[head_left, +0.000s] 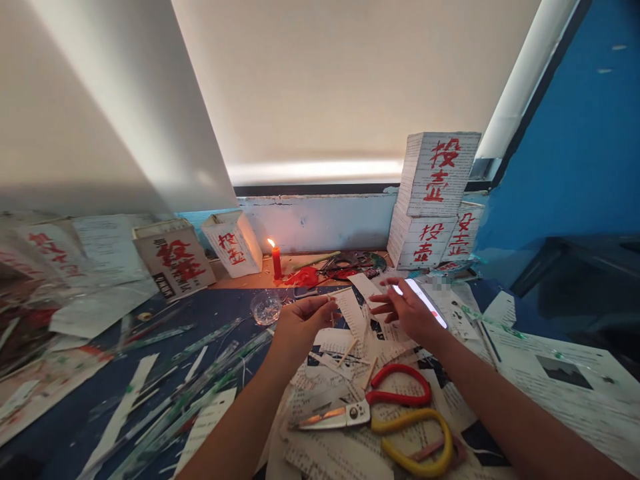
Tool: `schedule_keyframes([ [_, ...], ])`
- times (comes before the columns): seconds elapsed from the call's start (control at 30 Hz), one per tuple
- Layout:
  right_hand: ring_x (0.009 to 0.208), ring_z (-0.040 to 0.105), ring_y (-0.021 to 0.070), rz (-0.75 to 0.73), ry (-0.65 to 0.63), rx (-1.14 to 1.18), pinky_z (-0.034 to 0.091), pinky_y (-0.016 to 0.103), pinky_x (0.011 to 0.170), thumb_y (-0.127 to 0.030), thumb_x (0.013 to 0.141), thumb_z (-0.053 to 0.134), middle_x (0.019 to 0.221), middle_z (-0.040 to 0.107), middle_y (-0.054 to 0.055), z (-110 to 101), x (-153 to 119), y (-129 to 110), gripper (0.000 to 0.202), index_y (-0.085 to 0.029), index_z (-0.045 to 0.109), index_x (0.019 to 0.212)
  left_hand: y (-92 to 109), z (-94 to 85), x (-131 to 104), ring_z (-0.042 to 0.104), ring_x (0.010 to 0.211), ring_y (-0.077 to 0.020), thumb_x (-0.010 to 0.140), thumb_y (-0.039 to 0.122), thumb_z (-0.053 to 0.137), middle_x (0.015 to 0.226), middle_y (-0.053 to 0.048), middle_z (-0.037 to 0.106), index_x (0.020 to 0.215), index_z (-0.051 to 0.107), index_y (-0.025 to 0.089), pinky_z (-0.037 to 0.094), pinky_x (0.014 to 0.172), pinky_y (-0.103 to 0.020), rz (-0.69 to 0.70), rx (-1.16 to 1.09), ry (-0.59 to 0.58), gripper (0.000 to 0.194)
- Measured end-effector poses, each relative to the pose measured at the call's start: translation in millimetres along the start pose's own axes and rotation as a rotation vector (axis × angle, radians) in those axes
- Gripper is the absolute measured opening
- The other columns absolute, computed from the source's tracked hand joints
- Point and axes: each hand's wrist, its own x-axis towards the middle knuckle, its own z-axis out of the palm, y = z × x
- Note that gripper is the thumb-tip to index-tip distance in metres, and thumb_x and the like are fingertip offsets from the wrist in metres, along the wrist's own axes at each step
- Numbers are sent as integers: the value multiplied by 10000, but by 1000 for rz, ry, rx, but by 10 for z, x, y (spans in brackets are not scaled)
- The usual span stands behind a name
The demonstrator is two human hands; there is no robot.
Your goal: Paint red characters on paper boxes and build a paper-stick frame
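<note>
My left hand (305,327), at the centre, has its thumb and fingertips pinched together on something small that I cannot make out. To its right, my right hand (403,308) has its fingers spread, with nothing visible between them, beside a lit phone (425,303). Printed paper scraps (335,393) and thin wooden sticks lie under and in front of both hands. Scissors (357,412) with one red and one yellow handle lie on the scraps, blades pointing left. A small clear round dish (266,308) stands just left of my left hand.
A lit red candle (277,263) stands at the back, near red wax and tangled cord. Paper boxes with red characters stand left (233,247) and stacked right (440,173). Clear and green plastic strips (175,393) cover the left table. Printed sheets (555,373) lie right.
</note>
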Motion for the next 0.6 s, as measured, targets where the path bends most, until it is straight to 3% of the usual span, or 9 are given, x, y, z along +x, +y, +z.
schedule_keyframes([
  [0.1, 564, 660, 126, -210, 84, 78, 433, 217, 489, -469, 969, 472, 789, 674, -40, -68, -51, -154, 258, -284, 469, 1147, 7, -16, 6, 750, 741, -193, 703, 329, 843, 818, -89, 791, 879, 779, 144, 603, 711, -279, -7, -31, 5, 264],
  [0.2, 466, 559, 100, -450, 247, 215, 381, 207, 426, -447, 934, 555, 697, 604, -64, -240, -56, -318, 223, -280, 521, 1077, 19, -30, -4, 753, 766, -198, 712, 343, 839, 850, -92, 793, 905, 770, 134, 606, 754, -296, -6, -43, 11, 292],
  [0.27, 446, 519, 93, -533, 363, 289, 355, 203, 400, -421, 912, 590, 680, 583, -66, -373, -38, -389, 195, -279, 551, 1041, 30, -35, -20, 752, 771, -198, 722, 351, 833, 838, -87, 792, 909, 768, 132, 605, 759, -296, 3, -32, 21, 296],
  [0.4, 456, 496, 84, -540, 456, 325, 362, 201, 398, -389, 887, 611, 694, 561, -55, -506, -19, -422, 164, -265, 597, 993, 33, -37, -47, 745, 766, -197, 734, 345, 816, 796, -73, 787, 887, 771, 140, 595, 735, -280, 72, 20, 42, 259],
  [0.5, 458, 478, 81, -472, 400, 261, 332, 200, 376, -399, 869, 617, 742, 555, -42, -442, -32, -422, 191, -260, 596, 999, -10, -50, -44, 733, 754, -202, 760, 357, 790, 799, -77, 786, 916, 774, 149, 580, 676, -274, 133, 139, 50, 261],
  [0.6, 450, 399, 80, -427, 326, 112, 306, 197, 373, -445, 891, 570, 700, 453, -63, -329, -6, -475, 216, -274, 581, 1022, -78, -68, -24, 727, 757, -216, 780, 378, 769, 839, -86, 788, 936, 775, 158, 574, 651, -293, 203, 272, 50, 270],
])
